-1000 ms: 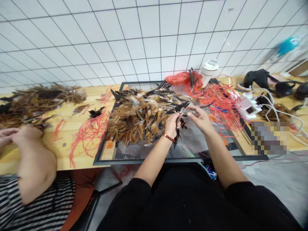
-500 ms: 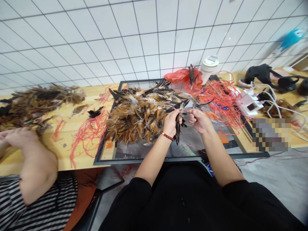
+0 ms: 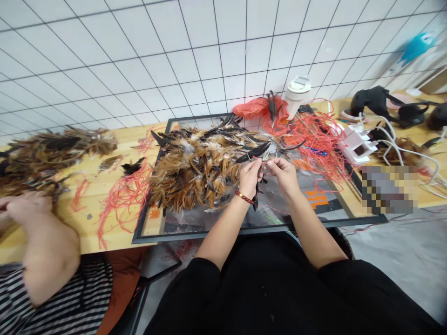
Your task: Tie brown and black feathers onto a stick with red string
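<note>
Hands (image 3: 267, 173) hide dark feathers' (image 3: 257, 197) gripped tops.

**Bright, even light; edges bent**

The scene is lit brightly and evenly, and only soft shadows are cast. Faint sheen is seen on the wall tiles (image 3: 223, 56). Tile lines are bowed by wide-angle distortion. Corners are smeared, and a patch at right is pixelated.

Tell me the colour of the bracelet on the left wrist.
Dark red beads; the bracelet shows best in the head view.

Soft, fluffy brown feathers (image 3: 195, 172) lie on a glossy glass sheet (image 3: 307, 204) over a matt wooden table (image 3: 104, 218).
</note>
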{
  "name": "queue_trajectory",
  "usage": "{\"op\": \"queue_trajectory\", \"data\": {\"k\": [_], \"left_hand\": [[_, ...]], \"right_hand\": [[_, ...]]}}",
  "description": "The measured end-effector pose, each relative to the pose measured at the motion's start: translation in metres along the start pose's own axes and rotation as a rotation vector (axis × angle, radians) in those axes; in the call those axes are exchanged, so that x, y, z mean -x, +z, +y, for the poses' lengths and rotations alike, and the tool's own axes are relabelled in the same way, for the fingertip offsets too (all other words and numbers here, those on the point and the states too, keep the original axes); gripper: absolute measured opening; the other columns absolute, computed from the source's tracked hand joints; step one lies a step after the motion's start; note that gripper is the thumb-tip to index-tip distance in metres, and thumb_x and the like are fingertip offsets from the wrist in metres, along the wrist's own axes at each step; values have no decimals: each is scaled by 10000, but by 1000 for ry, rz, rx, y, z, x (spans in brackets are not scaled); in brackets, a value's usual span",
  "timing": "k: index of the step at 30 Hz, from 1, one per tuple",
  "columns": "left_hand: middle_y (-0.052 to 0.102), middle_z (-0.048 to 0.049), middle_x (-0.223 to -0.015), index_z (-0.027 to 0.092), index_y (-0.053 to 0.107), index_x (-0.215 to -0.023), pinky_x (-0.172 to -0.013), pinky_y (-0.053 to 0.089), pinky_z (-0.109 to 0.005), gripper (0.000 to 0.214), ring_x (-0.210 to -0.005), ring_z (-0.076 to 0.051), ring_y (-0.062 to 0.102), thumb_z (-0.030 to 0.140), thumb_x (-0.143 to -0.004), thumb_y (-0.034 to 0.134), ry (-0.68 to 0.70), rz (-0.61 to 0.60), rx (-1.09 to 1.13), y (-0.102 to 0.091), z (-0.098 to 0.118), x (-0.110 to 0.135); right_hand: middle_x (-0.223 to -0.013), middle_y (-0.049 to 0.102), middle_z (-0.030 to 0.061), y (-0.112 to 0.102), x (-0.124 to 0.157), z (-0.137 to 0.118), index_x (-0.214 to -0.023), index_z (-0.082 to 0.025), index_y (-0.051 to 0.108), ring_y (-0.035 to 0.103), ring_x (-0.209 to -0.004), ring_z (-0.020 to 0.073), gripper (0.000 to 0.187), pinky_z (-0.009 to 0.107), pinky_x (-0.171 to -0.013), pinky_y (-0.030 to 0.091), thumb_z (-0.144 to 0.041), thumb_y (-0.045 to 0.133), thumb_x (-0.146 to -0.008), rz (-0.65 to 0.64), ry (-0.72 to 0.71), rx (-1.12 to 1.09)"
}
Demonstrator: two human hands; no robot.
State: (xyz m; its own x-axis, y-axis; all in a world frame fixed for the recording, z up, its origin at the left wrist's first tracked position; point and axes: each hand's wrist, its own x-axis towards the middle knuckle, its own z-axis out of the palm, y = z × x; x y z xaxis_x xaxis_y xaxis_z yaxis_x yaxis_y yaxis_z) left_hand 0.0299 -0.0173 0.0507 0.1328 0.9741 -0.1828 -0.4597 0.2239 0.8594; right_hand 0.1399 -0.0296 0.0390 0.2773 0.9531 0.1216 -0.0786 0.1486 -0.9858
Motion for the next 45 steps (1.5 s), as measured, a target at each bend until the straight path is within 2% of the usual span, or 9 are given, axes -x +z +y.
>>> {"op": "queue_trajectory", "data": {"k": [8, 15, 19, 23, 27, 30, 36, 40, 45], "left_hand": [[578, 16, -706, 145, 695, -863, -466, 313, -171, 182, -521, -33, 437, 308, -791, 735, -64, -80, 50, -3, -1, 1], [526, 30, -650, 131, 680, -853, -416, 183, -160, 78, -469, -17, 378, 194, -806, 679, -144, -19, 64, -5, 2, 3], [526, 32, -644, 136, 676, -854, -413, 197, -151, 83, -466, -16, 384, 203, -805, 670, -141, -26, 69, -6, 3, 3], [515, 41, -609, 140, 690, -871, -416, 204, -159, 121, -465, -21, 374, 226, -787, 707, -134, 13, 42, -4, 4, 4], [500, 44, -581, 131, 700, -876, -419, 201, -163, 130, -463, -20, 358, 217, -779, 717, -113, 17, 40, -3, 4, 4], [498, 46, -573, 123, 689, -877, -415, 197, -162, 99, -447, -17, 355, 177, -795, 678, -108, 13, 47, -3, 3, 3], [517, 43, -600, 123, 662, -847, -418, 187, -161, 116, -456, -16, 383, 186, -761, 706, -119, -41, 49, -2, 4, 7], [469, 59, -575, 126, 659, -818, -421, 168, -160, 192, -451, -8, 347, 261, -730, 764, -125, -39, 38, 1, 5, 11], [452, 57, -589, 125, 650, -814, -417, 143, -150, 206, -442, 0, 337, 278, -736, 764, -138, -34, 79, -1, 4, 10]], "right_hand": [[-686, 601, -3, 5, 2, 10, -724, -192, 594, 464, -571, 95, 382, 238, -566, 409, -554, 716, -744, 45, -49, 50], [-712, 545, -19, -1, 1, 22, -807, -187, 606, 420, -584, 84, 370, 232, -569, 386, -526, 736, -735, 112, -50, 14], [-978, 603, 21, -3, 6, 17, -1101, -250, 597, 483, -639, 90, 441, 236, -584, 423, -506, 723, -765, 97, -72, -39], [-1256, 588, 65, -3, 10, 15, -1300, -300, 538, 543, -682, 119, 632, 291, -653, 478, -464, 767, -734, 22, -130, 120], [-855, 685, 31, -5, 10, 20, -973, -220, 703, 558, -651, 142, 295, 299, -660, 456, -466, 689, -811, -11, -149, 286], [-664, 628, 3, -6, 10, 21, -773, -193, 692, 537, -618, 132, 297, 282, -638, 427, -484, 663, -829, -30, -143, 304], [-590, 493, -43, -2, 7, 18, -697, -197, 538, 380, -495, 72, 449, 232, -503, 311, -606, 722, -731, -13, 40, -126], [-630, 478, -34, 2, 7, 15, -696, -204, 519, 345, -502, 70, 491, 235, -485, 279, -646, 732, -692, -15, 81, -176], [-725, 522, -10, -4, 3, 10, -705, -214, 505, 308, -514, 68, 521, 239, -483, 301, -679, 733, -650, 105, 90, -307]]}}
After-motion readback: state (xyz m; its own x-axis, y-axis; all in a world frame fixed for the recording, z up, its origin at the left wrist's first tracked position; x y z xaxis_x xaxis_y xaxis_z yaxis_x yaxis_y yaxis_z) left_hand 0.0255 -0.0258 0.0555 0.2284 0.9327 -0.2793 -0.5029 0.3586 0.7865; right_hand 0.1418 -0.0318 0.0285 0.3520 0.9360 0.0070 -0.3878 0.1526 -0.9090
